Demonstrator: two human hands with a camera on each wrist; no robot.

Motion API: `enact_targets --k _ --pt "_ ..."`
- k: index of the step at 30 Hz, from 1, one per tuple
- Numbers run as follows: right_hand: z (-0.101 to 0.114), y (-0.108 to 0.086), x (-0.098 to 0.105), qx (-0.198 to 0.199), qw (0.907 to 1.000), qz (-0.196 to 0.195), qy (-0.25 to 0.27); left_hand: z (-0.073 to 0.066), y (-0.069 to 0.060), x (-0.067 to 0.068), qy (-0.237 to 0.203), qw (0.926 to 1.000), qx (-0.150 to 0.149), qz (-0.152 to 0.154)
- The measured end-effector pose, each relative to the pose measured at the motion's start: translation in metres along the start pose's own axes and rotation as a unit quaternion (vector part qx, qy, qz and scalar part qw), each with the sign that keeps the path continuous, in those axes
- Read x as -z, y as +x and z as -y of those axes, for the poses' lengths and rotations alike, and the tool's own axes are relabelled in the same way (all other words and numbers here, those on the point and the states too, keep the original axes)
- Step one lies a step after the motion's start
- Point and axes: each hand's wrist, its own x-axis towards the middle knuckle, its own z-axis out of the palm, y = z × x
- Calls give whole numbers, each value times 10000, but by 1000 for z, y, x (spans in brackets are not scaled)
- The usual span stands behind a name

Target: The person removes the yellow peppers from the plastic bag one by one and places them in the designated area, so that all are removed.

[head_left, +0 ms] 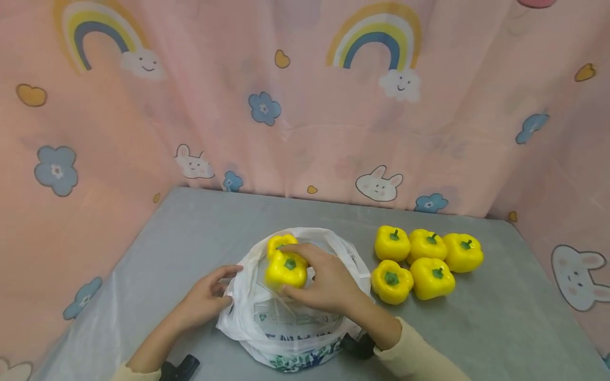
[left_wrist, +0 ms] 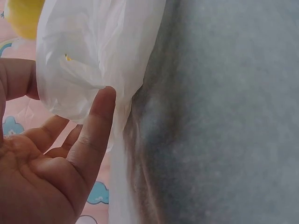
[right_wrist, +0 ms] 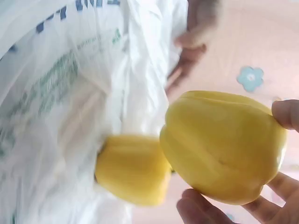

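Observation:
A white plastic bag (head_left: pixel 352 254) stands with its mouth spread wide, printed blue and green near the front. My right hand (head_left: pixel 329 278) holds a yellow bell pepper (head_left: pixel 286 270) over the bag's mouth, thumb on one side and fingers on the other. The right wrist view shows this pepper (right_wrist: pixel 224 147) large, side on. Another yellow bell pepper (head_left: pixel 280 242) lies just behind it, within the bag's far left rim, partly covered. At the left rim, my left hand (head_left: pixel 202 299) holds the bag between thumb and fingers. Bag film (left_wrist: pixel 70 60) hides some of those fingertips.
Several yellow bell peppers (head_left: pixel 431 275) sit grouped in two rows on the grey tabletop (head_left: pixel 505 323), right of the bag. A pink printed curtain (head_left: pixel 314 153) encloses the table at the back and sides. Black wrist devices (head_left: pixel 183 368) show near both forearms.

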Motion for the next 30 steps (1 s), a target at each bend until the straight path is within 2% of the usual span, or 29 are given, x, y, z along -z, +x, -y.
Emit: enact_targets --k 6,9,12,16,21,24,27,30 --pt "-12 -21 30 262 9976 -642 -39 3 0 -1 -17 9999 -114 102" --pt "-20 -31 48 242 9946 -993 -197 4 -1 3 -1 9998 -185 89" --pt "-28 -44 68 46 9897 -1372 -405 4 -1 7 61 9996 -267 31" --pt "-42 -66 97 -449 9781 -1906 -709 4 -1 7 109 9992 -384 69" --pt "-65 -95 131 -948 9618 -2341 -1057 4 -3 6 243 9992 -315 -30" --pt "-82 -114 144 -1257 9522 -2483 -1257 5 -5 9 343 9988 -336 -112" --pt "-102 -133 155 -1849 9364 -2509 -1611 5 -4 9 396 9980 -471 -146" --pt "-121 -149 160 -2445 9201 -2376 -1930 5 -2 7 440 9973 -554 -193"
